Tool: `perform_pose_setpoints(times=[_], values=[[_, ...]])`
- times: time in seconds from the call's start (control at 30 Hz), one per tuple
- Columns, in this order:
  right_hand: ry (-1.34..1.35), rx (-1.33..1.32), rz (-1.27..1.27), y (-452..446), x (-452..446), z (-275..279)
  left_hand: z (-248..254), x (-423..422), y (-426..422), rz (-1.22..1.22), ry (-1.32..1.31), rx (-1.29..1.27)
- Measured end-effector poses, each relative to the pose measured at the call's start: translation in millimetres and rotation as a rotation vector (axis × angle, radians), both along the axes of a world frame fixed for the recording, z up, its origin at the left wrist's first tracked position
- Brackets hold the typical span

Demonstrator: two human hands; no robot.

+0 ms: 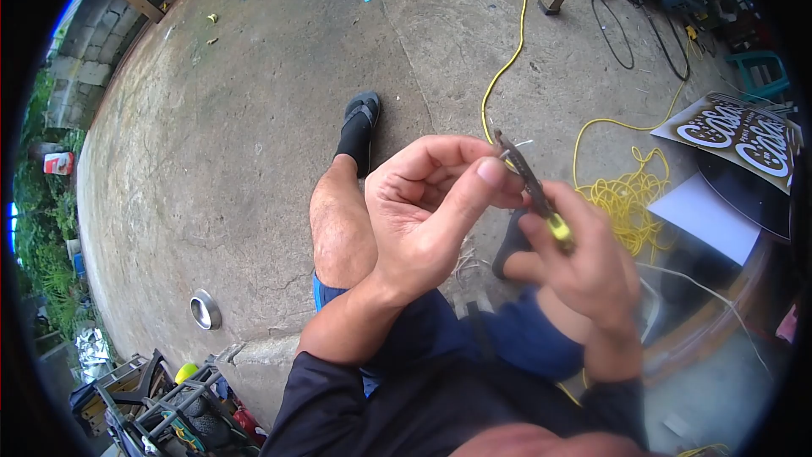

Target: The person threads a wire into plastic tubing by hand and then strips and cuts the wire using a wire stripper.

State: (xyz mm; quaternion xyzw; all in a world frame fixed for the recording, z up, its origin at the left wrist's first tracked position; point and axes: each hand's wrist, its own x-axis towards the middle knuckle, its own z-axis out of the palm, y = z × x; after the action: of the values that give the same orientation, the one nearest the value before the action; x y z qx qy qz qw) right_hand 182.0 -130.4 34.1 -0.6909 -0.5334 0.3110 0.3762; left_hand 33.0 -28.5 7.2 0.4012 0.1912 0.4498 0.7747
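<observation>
My left hand [440, 203] pinches a thin pale wire [518, 145] between thumb and forefinger. Its end sticks out past the fingertips. My right hand [588, 258] is wrapped round a dark tool with yellow-green handles [560, 230], which looks like pliers. The tool's dark jaws [518, 161] point up and to the left, right beside my left fingertips, and the wire crosses them. Whether the jaws are closed on the wire, I cannot tell. Both hands are held above my lap.
A tangled yellow cord [626, 207] lies on the concrete floor at the right, near printed signs [740, 140] and a white sheet [706, 218]. A metal bowl [204, 310] sits at the lower left, above a metal frame [161, 410]. A teal stool [759, 74] stands far right.
</observation>
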Motion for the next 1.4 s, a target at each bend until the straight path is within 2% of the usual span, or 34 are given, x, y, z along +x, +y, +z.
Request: perform_pose_setpoints(times=[0.17,0.27,0.37,0.47,0.93,1.4], values=[[0.085,-0.039,-0.048,0,-2,0,1,-3,3,-0.027,0.031,-0.003],[0.008,-0.015,-0.035,-1,1,-4,4,-5,6,-0.075,-0.016,-0.061],[-0.024,-0.008,-0.037,0,1,-4,4,-4,7,-0.073,0.035,-0.054],[-0.052,-0.078,-0.056,0,0,-2,5,-2,4,-0.023,0.193,0.017],[-0.217,0.034,0.003,-2,3,-13,-5,7,-4,0.125,0.057,-0.02],[-0.315,0.089,0.002,-2,5,-15,-7,7,-4,0.104,0.015,-0.005]])
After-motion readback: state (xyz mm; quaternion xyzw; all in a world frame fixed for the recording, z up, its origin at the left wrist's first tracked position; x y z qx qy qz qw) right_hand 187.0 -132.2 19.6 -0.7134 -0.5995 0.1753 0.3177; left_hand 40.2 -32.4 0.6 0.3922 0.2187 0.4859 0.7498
